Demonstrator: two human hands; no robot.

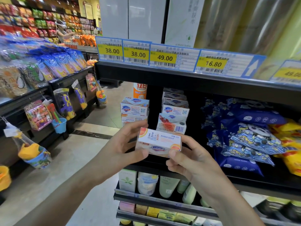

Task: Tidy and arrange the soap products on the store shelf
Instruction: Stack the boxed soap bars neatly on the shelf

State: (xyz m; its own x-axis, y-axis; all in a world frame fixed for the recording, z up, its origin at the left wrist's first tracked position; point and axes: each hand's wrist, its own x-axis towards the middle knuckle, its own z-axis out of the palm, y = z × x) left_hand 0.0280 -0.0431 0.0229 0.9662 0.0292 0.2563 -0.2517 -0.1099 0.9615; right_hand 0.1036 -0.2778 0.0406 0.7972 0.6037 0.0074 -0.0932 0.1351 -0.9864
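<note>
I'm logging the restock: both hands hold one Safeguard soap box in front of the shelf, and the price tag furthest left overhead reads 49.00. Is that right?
Not quite. In the head view the leftmost price tag reads 38.00; 49.00 is on the third tag. The rest holds: left hand and right hand hold one Safeguard soap box in front of the shelf.

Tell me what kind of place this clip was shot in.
A supermarket or similar shop. Yellow price tags line the shelf edge, stacked soap boxes sit below, and snack racks fill the next aisle. Both hands, left and right, hold one soap box.
</note>
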